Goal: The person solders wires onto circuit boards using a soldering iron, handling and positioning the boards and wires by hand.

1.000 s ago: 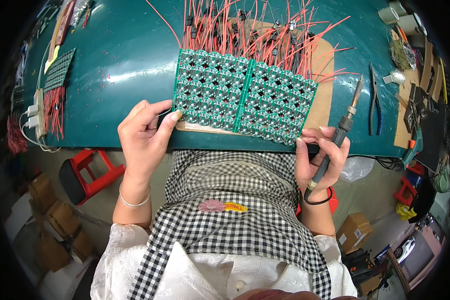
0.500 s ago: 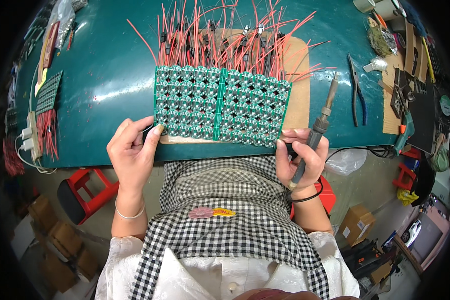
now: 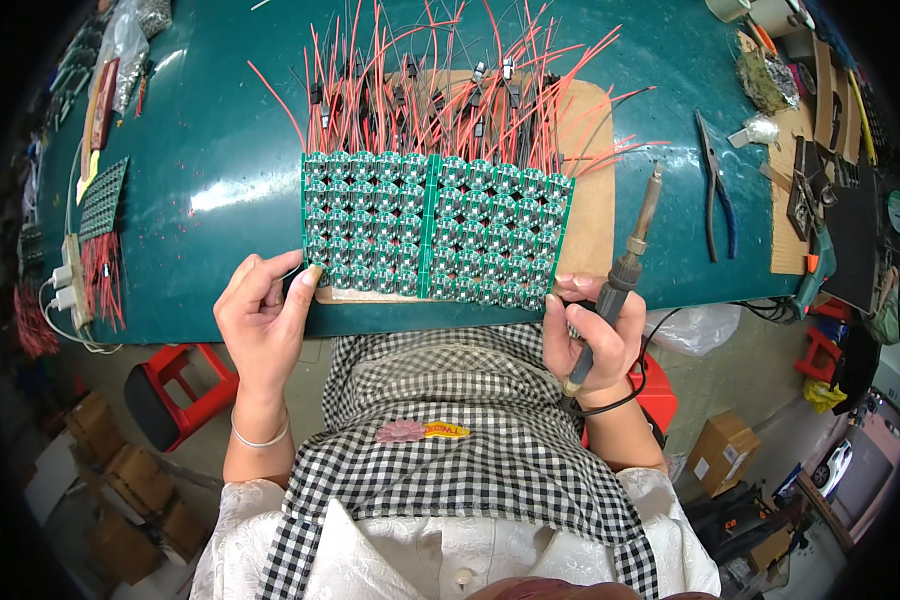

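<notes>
A green panel of small circuit boards (image 3: pixel 366 222), split by a middle strip, lies at the table's front edge, partly over a brown board (image 3: pixel 592 215). Many red and black wires (image 3: pixel 410 100), some with black or white connectors, fan out beyond its far side. Thumb and fingers of my left hand (image 3: pixel 267 315) pinch its near left corner. My right hand (image 3: pixel 600 335) is closed around a soldering iron (image 3: pixel 625 272), tip pointing away from me, while its thumb and fingertips grip the panel's near right corner.
Long-nosed pliers (image 3: pixel 715 190) with blue handles lie to the right. On the left are another wired panel (image 3: pixel 103 198), a power strip (image 3: pixel 72 285) and a plastic bag (image 3: pixel 128 50). Red stools (image 3: pixel 185 390) stand below the table, and the iron's cord (image 3: pixel 630 400) loops under my right wrist.
In the picture, the panel, table and things on it sit slightly lower than before. Both hands keep their hold on the panel's corners, and the iron stays in my right hand.
</notes>
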Demonstrator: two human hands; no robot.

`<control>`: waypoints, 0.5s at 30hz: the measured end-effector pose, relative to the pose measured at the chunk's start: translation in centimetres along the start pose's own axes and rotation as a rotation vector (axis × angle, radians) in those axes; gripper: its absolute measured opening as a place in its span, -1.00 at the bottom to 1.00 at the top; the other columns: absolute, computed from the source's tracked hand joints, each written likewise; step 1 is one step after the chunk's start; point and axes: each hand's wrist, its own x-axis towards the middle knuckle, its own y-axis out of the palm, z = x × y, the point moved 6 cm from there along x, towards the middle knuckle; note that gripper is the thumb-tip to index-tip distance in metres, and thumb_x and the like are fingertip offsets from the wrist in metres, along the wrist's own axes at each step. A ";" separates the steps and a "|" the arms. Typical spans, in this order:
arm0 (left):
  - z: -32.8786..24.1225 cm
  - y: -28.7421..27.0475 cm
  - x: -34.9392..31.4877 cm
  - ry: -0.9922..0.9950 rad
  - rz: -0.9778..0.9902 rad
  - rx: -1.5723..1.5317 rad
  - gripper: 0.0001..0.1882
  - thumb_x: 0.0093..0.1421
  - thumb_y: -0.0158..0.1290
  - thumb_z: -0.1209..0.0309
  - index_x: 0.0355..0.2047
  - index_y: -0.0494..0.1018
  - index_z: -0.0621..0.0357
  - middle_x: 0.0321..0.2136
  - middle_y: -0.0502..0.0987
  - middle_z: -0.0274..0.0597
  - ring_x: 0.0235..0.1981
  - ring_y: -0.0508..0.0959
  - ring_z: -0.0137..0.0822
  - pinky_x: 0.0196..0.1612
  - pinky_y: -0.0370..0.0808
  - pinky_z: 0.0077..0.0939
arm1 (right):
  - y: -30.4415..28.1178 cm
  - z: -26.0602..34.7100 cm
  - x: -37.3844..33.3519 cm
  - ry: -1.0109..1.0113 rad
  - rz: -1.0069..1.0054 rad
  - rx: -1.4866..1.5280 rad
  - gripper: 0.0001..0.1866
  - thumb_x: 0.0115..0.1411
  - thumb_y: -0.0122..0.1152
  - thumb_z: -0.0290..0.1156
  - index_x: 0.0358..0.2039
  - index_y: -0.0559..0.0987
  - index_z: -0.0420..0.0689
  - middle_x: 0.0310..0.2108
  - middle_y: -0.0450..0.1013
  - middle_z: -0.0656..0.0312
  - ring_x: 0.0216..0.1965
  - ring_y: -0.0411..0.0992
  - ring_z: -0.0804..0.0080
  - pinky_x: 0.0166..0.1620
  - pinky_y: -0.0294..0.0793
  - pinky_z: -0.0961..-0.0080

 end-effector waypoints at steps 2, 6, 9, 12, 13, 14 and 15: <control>0.2 -0.1 0.0 -0.004 0.004 -0.002 -0.83 0.14 0.27 0.63 -0.23 0.61 0.37 -0.56 0.14 -0.48 -0.53 0.09 -0.58 -0.49 0.02 -0.62 | 0.0 0.0 0.1 -0.004 0.006 -0.014 -0.52 0.00 0.41 -0.73 -0.11 0.50 0.00 -0.12 0.44 0.06 -0.23 0.59 0.29 -0.25 0.67 0.46; 0.1 -0.3 -0.1 -0.024 0.003 -0.016 -0.83 0.14 0.27 0.63 -0.24 0.61 0.37 -0.56 0.14 -0.48 -0.52 0.10 -0.59 -0.49 0.02 -0.62 | -0.1 0.1 1.0 0.103 0.023 0.034 -0.53 0.00 0.40 -0.74 -0.12 0.47 -0.05 -0.11 0.43 0.04 -0.22 0.60 0.25 -0.26 0.67 0.47; 0.5 -0.2 0.0 -0.030 -0.029 -0.053 -0.82 0.08 0.33 0.60 -0.28 0.63 0.32 -0.62 0.16 -0.43 -0.58 0.10 -0.56 -0.54 0.01 -0.58 | -0.3 0.1 1.4 0.127 0.027 0.065 -0.52 0.00 0.39 -0.75 -0.11 0.43 -0.09 -0.09 0.42 0.02 -0.19 0.60 0.22 -0.19 0.65 0.44; 0.1 0.0 0.0 -0.020 0.009 -0.049 -0.83 0.12 0.29 0.62 -0.25 0.61 0.38 -0.57 0.13 -0.46 -0.54 0.09 -0.59 -0.50 -0.01 -0.61 | -0.6 0.1 1.3 0.162 0.031 0.081 -0.50 0.00 0.37 -0.77 -0.09 0.41 -0.11 -0.07 0.41 0.01 -0.14 0.60 0.22 -0.11 0.64 0.42; 0.2 0.1 0.0 -0.003 0.004 -0.051 -0.82 0.11 0.30 0.61 -0.25 0.61 0.37 -0.58 0.13 -0.46 -0.54 0.09 -0.58 -0.50 -0.02 -0.60 | -0.6 0.0 1.4 0.185 0.033 0.087 -0.50 -0.01 0.37 -0.78 -0.09 0.41 -0.11 -0.06 0.40 0.01 -0.12 0.60 0.21 -0.12 0.64 0.42; 0.2 0.0 0.0 -0.007 0.004 -0.050 -0.82 0.11 0.30 0.61 -0.25 0.61 0.37 -0.58 0.13 -0.46 -0.54 0.09 -0.58 -0.50 -0.02 -0.60 | -0.6 0.0 1.4 0.211 0.036 0.092 -0.50 -0.01 0.37 -0.78 -0.10 0.41 -0.12 -0.05 0.40 0.00 -0.11 0.60 0.21 -0.12 0.65 0.42; 0.1 -0.1 0.0 -0.012 -0.002 -0.051 -0.82 0.11 0.30 0.61 -0.25 0.62 0.37 -0.58 0.13 -0.46 -0.54 0.09 -0.58 -0.50 -0.02 -0.60 | -0.6 0.0 1.5 0.225 0.033 0.109 -0.50 -0.02 0.37 -0.78 -0.09 0.41 -0.12 -0.03 0.39 0.00 -0.10 0.60 0.21 -0.13 0.65 0.44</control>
